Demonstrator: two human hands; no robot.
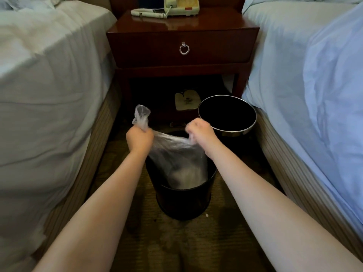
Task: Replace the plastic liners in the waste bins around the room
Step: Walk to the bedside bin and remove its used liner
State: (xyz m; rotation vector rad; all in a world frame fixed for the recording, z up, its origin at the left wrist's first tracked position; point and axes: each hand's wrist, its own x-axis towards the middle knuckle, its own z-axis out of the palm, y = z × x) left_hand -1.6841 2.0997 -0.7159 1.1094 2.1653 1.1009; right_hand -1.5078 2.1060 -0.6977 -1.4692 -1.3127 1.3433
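Head view: liner (176, 154) half inside black bin (182, 201), centre frame.
My left hand (139, 139) fists one edge; right hand (198, 132) pinches the other; I fear a hard tug tears it or tips the bin.

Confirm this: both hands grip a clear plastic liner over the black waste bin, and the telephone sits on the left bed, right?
Not quite. In the head view the telephone sits on the wooden nightstand between the beds, not on the left bed. The rest holds: left hand and right hand both grip the clear plastic liner over the black waste bin.
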